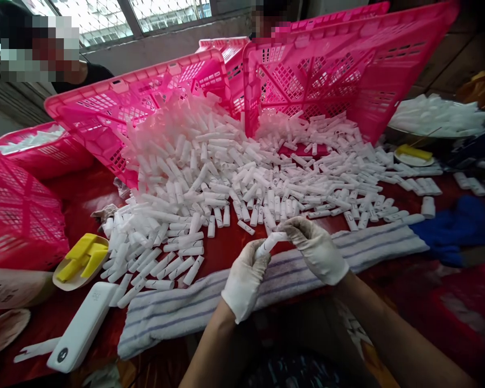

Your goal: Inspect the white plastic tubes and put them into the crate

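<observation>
My left hand (247,275), in a white glove, is closed around a small white tube (269,243) with dark print on it. The gloved fingers of my right hand (314,248) pinch the upper right end of the same tube, which looks bent or folded there. Both hands are above a striped towel (283,277) along the table's near edge. Just beyond them spreads a large heap of similar white tubes (226,172), some with dark marks. Whether the tube is paper or plastic, I cannot tell.
Pink plastic baskets (339,64) lean tilted behind the heap. At left are a dish with yellow pieces (83,258) and a white power bank-like device (84,326). A blue cloth (461,226) lies at right. Across the table is a person (81,75); another is partly hidden.
</observation>
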### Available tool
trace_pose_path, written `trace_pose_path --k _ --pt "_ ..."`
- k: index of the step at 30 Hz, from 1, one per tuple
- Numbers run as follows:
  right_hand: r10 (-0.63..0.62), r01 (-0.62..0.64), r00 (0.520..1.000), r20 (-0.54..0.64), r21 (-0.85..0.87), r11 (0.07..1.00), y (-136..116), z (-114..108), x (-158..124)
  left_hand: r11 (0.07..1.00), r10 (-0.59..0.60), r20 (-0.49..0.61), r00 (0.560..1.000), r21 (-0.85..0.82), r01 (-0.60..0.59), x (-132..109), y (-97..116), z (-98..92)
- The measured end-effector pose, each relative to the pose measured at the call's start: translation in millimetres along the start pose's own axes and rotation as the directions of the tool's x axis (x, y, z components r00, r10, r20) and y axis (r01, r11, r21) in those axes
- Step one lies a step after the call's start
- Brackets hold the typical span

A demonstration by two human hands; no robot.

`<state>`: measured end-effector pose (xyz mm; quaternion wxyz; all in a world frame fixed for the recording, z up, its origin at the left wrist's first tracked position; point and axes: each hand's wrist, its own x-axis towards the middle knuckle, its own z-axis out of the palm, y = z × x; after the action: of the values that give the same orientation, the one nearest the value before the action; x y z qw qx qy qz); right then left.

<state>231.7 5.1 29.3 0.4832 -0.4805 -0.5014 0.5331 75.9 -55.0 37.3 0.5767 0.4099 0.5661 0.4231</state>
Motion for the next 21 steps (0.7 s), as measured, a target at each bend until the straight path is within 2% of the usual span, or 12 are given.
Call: trace_pose_path --k 2,4,7,10,12,14,16,18,21 --pt "-0.009 0.011 1.0 0.026 -0.059 0.998 -1.9 -6.6 3.0 0.998 -0.038 0.075 0.997 -0.045 0.041 -2.2 -0.4 -2.4" --pt "-0.036 0.059 0.991 0.132 -0.176 0.983 -6.0 -14.4 5.3 0.989 -0.085 0.181 0.98 -0.103 0.105 -3.4 -0.8 -6.5" --pt "-0.064 0.179 0.931 0.36 -0.298 0.938 -16.7 -19.0 4.7 0.945 -0.155 0.409 0.9 -0.205 0.256 -3.2 1.3 -9.3" --pt "-0.074 0.197 0.886 0.458 -0.228 0.953 -22.7 -12.9 -2.5 0.89 -0.145 0.536 0.831 -0.297 0.346 -0.9 3.4 -5.0" --pt "-0.089 0.135 0.92 0.382 -0.095 0.986 -19.6 -8.4 -8.8 0.861 -0.113 0.547 0.829 -0.363 0.356 0.8 2.4 -0.8" --pt "-0.093 0.082 0.975 0.203 0.061 0.995 -12.5 -6.7 -14.2 0.844 -0.092 0.532 0.842 -0.407 0.35 2.5 -0.2 1.7" --pt "-0.07 0.062 0.996 0.047 0.156 0.986 -5.5 -6.8 -17.6 0.849 -0.086 0.507 0.858 -0.412 0.329 3.8 -2.7 1.9" --pt "-0.02 0.018 1.0 0.012 0.166 0.986 -1.8 -6.3 -18.8 0.877 -0.096 0.47 0.877 -0.377 0.298 4.4 -3.5 1.4" --pt "0.075 -0.08 0.996 0.04 0.145 0.986 -4.7 -3.2 -17.0 0.904 -0.112 0.432 0.895 -0.329 0.272 3.5 -2.3 2.6"
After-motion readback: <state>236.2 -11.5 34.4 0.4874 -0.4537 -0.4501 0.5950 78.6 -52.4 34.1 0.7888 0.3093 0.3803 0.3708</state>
